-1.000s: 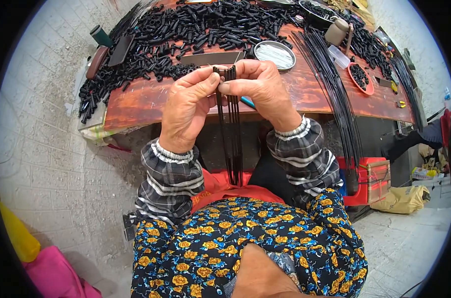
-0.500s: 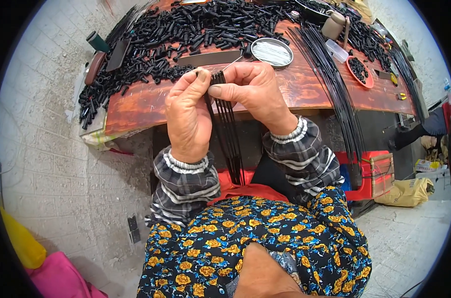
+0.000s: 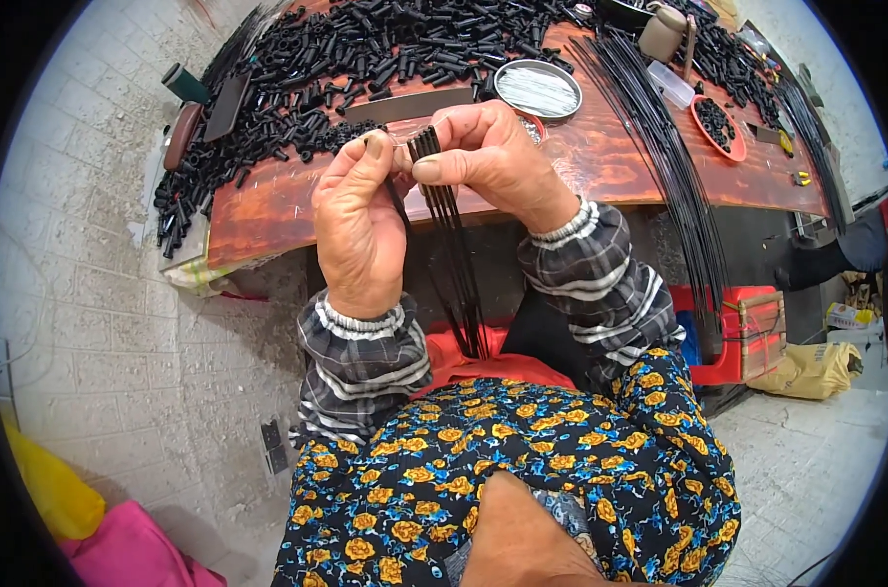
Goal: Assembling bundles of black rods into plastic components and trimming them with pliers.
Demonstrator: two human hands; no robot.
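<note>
My right hand (image 3: 498,157) pinches a bundle of thin black rods (image 3: 449,230) near the top, thumb across them. Their lower ends hang down toward my lap. Just to the left, my left hand (image 3: 359,215) is closed, thumb against the fingers, with one dark rod (image 3: 397,203) hanging from its grip. Between the two hands a thin, shiny sliver shows close to the rod tops; its exact kind is too small to make out. Both hands are held above the table's near edge, fingertips almost touching.
Black tubular parts (image 3: 395,44) are heaped across the wooden table (image 3: 297,210). A round tin of thin white sticks (image 3: 539,90) stands behind my right hand. More long black rods (image 3: 659,147) overhang the edge at right, near a red dish of small black pieces (image 3: 718,127).
My left hand has shifted slightly left, and its rod stands farther from the bundle. A thin needle-like piece that slanted up from between my hands no longer shows that way.
</note>
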